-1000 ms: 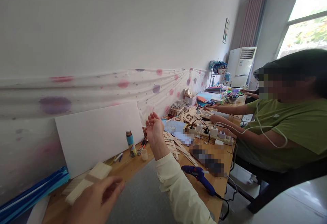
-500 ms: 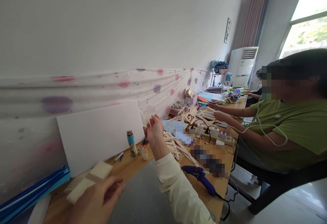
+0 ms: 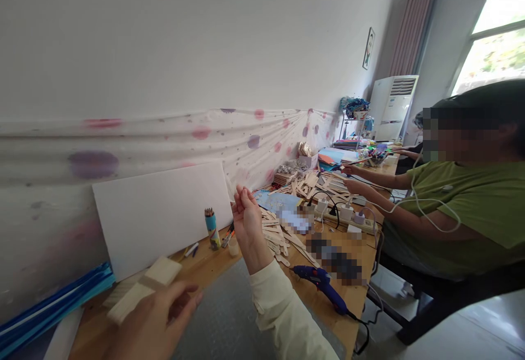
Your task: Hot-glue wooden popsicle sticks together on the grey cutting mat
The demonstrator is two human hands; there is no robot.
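My left hand (image 3: 150, 321) is low at the left, slightly blurred. Its thumb and curled fingers are apart, with nothing visible between them. Just beyond it lies a pale wooden piece (image 3: 161, 272) with a darker band across it; I cannot tell whether the hand touches it. My right hand (image 3: 249, 231), in a cream sleeve, is raised over the table, palm side partly showing. Its fingertips are pressed together; whatever they hold, if anything, is too small to make out. Below the hands is a grey translucent mat (image 3: 221, 316).
A white board (image 3: 164, 218) leans on the wall behind a pencil tube (image 3: 211, 231) and a small cup (image 3: 233, 247). Right of my arm are craft sticks (image 3: 279, 239), a blue glue gun (image 3: 322, 286) and a power strip (image 3: 348, 220). A person in green (image 3: 463, 223) works at the right.
My right hand has shifted slightly left and turned a little, its fingertips closer together. My left hand is almost still. The neighbouring person's hands have moved slightly.
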